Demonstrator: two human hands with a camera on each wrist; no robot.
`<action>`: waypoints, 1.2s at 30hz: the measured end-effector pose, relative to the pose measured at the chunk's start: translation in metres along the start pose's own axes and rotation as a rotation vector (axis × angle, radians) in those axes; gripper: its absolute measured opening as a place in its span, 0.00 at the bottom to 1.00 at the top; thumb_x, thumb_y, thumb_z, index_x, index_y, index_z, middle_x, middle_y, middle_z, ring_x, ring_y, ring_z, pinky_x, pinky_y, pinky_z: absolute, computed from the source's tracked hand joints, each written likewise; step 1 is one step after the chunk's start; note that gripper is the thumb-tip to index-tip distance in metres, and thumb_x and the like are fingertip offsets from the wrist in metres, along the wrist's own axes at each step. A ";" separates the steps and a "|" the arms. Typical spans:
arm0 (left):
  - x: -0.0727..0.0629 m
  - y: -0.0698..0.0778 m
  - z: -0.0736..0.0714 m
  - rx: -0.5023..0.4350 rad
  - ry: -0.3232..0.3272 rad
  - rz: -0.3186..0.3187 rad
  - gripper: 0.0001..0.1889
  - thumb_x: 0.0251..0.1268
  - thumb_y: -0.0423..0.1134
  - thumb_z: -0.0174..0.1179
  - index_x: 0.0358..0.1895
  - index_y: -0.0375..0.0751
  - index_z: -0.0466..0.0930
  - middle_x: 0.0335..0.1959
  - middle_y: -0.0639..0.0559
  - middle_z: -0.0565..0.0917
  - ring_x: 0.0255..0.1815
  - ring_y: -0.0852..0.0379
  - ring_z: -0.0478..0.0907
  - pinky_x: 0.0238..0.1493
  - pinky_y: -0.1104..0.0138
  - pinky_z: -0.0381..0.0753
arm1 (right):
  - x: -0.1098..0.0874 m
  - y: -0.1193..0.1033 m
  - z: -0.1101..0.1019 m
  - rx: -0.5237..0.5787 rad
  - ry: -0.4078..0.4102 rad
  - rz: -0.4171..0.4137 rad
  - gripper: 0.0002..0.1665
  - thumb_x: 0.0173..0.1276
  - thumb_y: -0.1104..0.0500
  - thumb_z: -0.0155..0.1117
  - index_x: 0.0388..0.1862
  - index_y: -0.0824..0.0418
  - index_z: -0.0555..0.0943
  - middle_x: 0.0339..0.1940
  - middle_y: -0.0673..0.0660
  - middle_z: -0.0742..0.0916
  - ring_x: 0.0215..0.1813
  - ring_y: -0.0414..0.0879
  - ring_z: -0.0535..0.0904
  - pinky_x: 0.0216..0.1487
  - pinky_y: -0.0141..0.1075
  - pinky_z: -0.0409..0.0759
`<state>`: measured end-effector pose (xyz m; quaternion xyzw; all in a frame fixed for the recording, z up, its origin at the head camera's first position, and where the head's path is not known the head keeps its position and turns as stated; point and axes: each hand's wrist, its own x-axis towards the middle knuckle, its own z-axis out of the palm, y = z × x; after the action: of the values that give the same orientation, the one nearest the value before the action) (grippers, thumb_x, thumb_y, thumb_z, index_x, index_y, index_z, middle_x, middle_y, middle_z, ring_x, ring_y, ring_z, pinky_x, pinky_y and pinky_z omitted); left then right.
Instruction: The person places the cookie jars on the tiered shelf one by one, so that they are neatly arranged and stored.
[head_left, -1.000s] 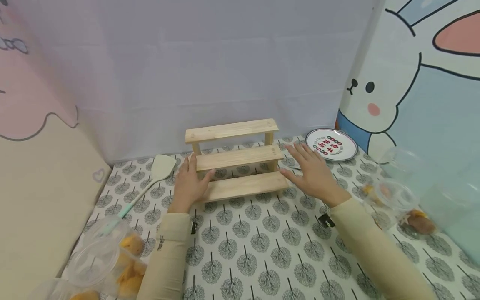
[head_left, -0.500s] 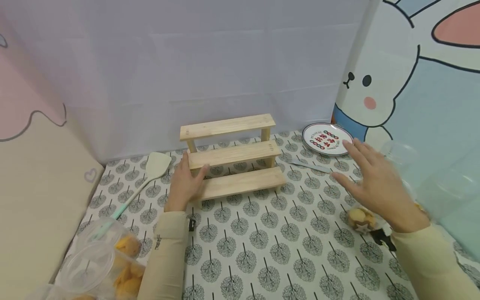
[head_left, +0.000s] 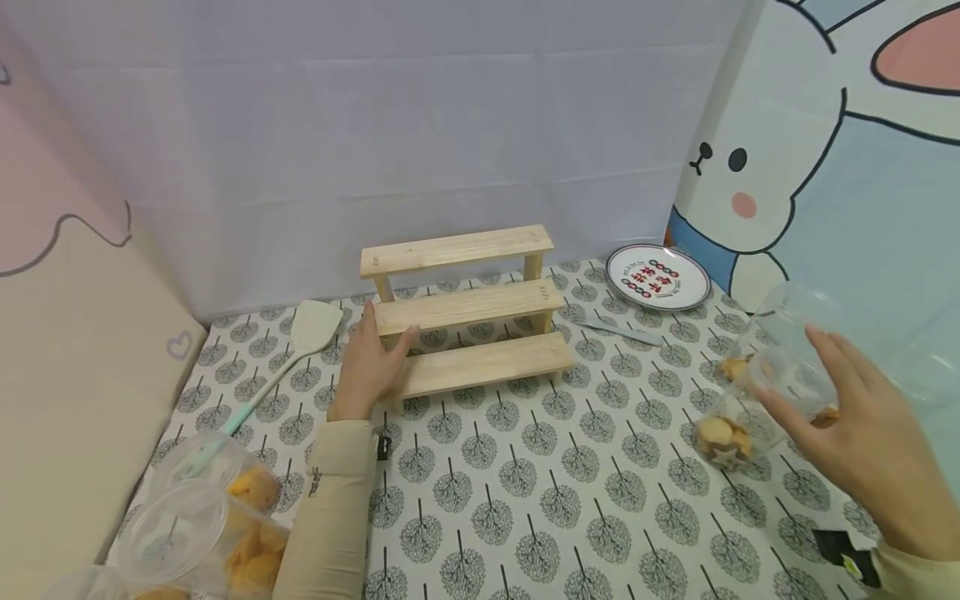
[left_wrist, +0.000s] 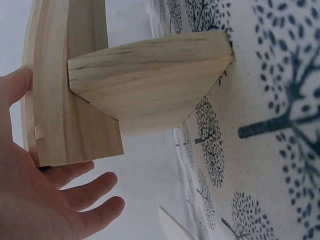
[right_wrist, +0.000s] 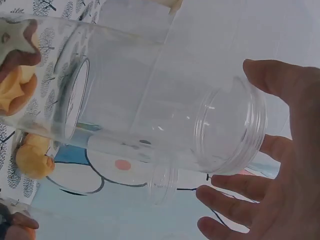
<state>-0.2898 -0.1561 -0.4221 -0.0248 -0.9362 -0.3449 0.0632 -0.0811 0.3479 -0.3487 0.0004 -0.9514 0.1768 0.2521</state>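
Three-tier wooden rack [head_left: 468, 306]: already standing on the table [head_left: 510, 467].
Left hand [head_left: 365, 372]: at its left end, fingers apart; gripping, I cannot tell.
Clear cookie jar [head_left: 753, 417]: table's right side, not yet lifted.
Right hand [head_left: 866, 421]: fingers spread beside its mouth.

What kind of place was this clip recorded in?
Probably a staged indoor tabletop set: a tree-print cloth covers the surface, a cartoon rabbit backdrop fills the right side, and a pale sheet closes off the back.
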 end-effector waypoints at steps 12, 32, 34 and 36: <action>0.000 -0.001 -0.002 -0.043 -0.001 0.002 0.60 0.61 0.78 0.47 0.81 0.40 0.33 0.78 0.29 0.50 0.77 0.30 0.50 0.76 0.39 0.52 | -0.009 0.011 0.010 0.021 -0.154 0.153 0.55 0.68 0.46 0.67 0.82 0.59 0.48 0.65 0.83 0.67 0.37 0.68 0.78 0.34 0.60 0.77; 0.000 -0.003 0.001 -0.049 -0.002 -0.020 0.60 0.59 0.79 0.47 0.81 0.43 0.32 0.79 0.31 0.49 0.78 0.32 0.49 0.76 0.40 0.51 | -0.009 0.017 0.018 0.052 -0.088 0.092 0.50 0.67 0.51 0.70 0.78 0.69 0.57 0.41 0.72 0.78 0.24 0.31 0.68 0.21 0.29 0.67; 0.000 -0.003 0.001 -0.045 0.000 -0.013 0.60 0.59 0.78 0.48 0.81 0.42 0.32 0.79 0.30 0.50 0.78 0.32 0.50 0.76 0.40 0.51 | -0.009 0.017 0.019 0.050 -0.081 0.097 0.49 0.67 0.51 0.70 0.78 0.68 0.58 0.43 0.73 0.78 0.23 0.30 0.68 0.21 0.29 0.67; 0.000 -0.002 0.001 -0.043 0.002 -0.005 0.60 0.60 0.78 0.48 0.81 0.41 0.33 0.79 0.30 0.50 0.78 0.31 0.50 0.76 0.40 0.52 | -0.010 0.016 0.019 0.047 -0.074 0.107 0.49 0.66 0.50 0.70 0.78 0.68 0.58 0.44 0.74 0.78 0.23 0.30 0.69 0.21 0.29 0.67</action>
<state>-0.2905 -0.1570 -0.4242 -0.0233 -0.9286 -0.3650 0.0628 -0.0829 0.3556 -0.3745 -0.0380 -0.9543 0.2122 0.2069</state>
